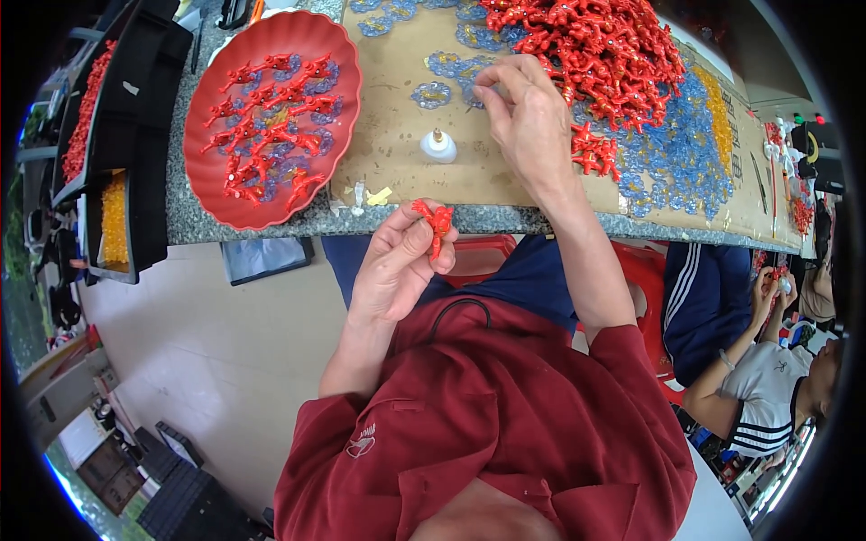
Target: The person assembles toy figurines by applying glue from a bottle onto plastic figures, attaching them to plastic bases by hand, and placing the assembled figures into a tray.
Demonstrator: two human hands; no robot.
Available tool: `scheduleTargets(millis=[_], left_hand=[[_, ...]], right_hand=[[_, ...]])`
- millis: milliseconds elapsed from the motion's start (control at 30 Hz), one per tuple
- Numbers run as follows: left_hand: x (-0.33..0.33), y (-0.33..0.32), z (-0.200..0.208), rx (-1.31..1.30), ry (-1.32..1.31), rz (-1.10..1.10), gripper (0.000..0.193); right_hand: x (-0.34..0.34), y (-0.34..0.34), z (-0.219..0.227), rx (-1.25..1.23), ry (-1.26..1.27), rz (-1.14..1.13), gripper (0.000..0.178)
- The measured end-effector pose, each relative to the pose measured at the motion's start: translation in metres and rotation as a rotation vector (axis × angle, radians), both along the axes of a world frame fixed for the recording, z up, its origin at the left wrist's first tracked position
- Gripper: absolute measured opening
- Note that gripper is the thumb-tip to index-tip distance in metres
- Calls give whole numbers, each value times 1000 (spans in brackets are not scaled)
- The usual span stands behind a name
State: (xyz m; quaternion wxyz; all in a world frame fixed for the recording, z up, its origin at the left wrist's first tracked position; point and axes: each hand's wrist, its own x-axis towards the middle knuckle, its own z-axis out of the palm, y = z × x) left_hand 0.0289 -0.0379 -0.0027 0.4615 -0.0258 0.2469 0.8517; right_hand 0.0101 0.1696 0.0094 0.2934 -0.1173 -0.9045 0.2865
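My left hand (395, 261) pinches a small glossy red plastic figurine (439, 225) between thumb and fingers, in front of the table edge. Over the cardboard, my right hand (534, 122) reaches to the clear blue flower-shaped plastic pieces (432, 95). Its thumb and index finger are drawn together, and I cannot make out what, if anything, is between them. Between the two hands stands a small white bottle (438, 147) with a narrow tip. Beside my right hand rises a large heap of red figurines (604, 54).
A scalloped red tray (350, 135) at the left carries red figurines on blue pieces. Blue pieces (672, 135) and yellow pieces (719, 113) spread right of the heap. Black bins (153, 99) stand far left. Another person (753, 392) works at the far right.
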Motion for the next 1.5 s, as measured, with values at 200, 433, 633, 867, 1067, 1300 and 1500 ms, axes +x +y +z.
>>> scheduleTargets(millis=[200,433,633,867,1067,1300,1500], left_hand=[[4,2,-3,-22,-7,-27,21],[6,6,0,17,-11,-19,21],[8,14,2,-39,6,-56,20],[10,15,3,-53,23,-33,19],[10,20,2,5,37,-39,21],[12,27,2,83,28,-127,23],[15,31,-2,109,8,-187,24]], right_hand=[[4,3,6,-32,-134,2,13],[52,7,4,2,-38,110,19],[72,6,14,22,-143,235,23],[63,3,10,61,-136,176,28],[77,-6,29,-313,-279,236,28],[99,-3,30,-909,-272,377,32],[101,2,8,-945,-91,553,38]])
